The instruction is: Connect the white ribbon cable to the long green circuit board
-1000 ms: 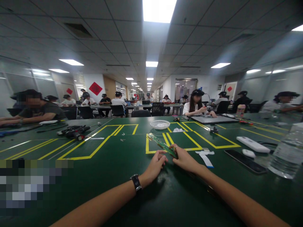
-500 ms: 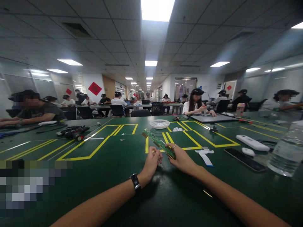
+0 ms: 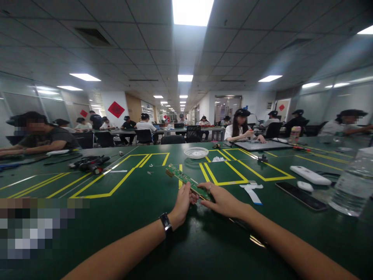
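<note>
Here, green circuit board (image 3: 178, 175) sits between my two hands over green table (image 3: 201, 252), slanting down toward my right. Left hand (image 3: 182, 202) closed on it near middle, thumb on top, fingers curled beneath. Right hand (image 3: 225, 200) bent round near end, thumb and fingers parted by board's width, gripping it. White strip (image 3: 252, 193) lies right of hand, black phone (image 3: 301, 196) farther right.
</note>
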Demonstrator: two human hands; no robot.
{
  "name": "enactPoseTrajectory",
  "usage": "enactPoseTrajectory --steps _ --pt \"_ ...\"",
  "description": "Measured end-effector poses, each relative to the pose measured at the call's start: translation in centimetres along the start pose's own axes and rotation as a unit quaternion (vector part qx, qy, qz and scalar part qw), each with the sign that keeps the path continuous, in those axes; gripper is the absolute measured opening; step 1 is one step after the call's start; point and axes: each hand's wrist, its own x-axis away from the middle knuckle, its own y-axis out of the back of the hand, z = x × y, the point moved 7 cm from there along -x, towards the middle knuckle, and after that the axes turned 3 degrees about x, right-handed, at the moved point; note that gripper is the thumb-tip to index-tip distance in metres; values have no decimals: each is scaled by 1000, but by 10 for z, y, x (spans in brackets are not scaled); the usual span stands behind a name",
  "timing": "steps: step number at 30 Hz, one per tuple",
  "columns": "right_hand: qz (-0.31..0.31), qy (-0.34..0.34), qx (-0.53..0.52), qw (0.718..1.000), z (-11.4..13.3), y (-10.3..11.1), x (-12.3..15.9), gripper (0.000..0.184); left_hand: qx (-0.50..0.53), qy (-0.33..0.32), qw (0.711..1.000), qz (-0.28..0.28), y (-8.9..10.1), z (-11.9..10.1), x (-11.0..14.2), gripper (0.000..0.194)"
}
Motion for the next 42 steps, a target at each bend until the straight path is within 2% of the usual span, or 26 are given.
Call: enactPoseTrajectory --steps 3,6,8,12,14,16,19,24,26,29,33,36,39,42 --pt "-15 -44 14 999 -18 8 -3 43 10 2 1000 3 0 0 -1 43" --pt "-62 -117 77 988 -57 24 -3 39 5 -3 1000 -10 2 0 0 40" --pt "-75 -169 149 971 -88 33 1 41 -1 -6 999 -35 6 1 0 38" --pt "-45 -295 277 913 -148 43 24 53 -15 -5 999 -47 9 4 -2 32" --pt "-20 -358 293 886 -171 44 39 55 -17 -5 999 -37 8 6 -3 30" --pt "13 -394 284 874 -185 41 49 55 -14 -5 999 -36 8 6 -4 29" --pt "49 -392 270 878 -188 36 51 52 20 14 999 -34 6 6 -4 27" --pt "54 -302 246 919 -164 31 33 34 123 74 988 -54 6 7 -1 22" --pt "47 -268 238 932 -156 29 28 31 129 72 988 -53 6 7 0 23" --pt "24 -250 246 936 -152 30 25 30 99 85 991 -42 6 10 1 33" --pt "1 -307 286 908 -161 37 32 36 69 93 993 -24 3 11 4 44" --pt "26 -368 290 883 -171 37 41 40 53 77 996 -7 0 5 6 49" --pt "44 -380 273 882 -175 35 43 41 45 65 997 7 -2 1 6 49" --pt "39 -363 258 895 -173 34 40 34 40 68 997 27 -5 2 7 45"
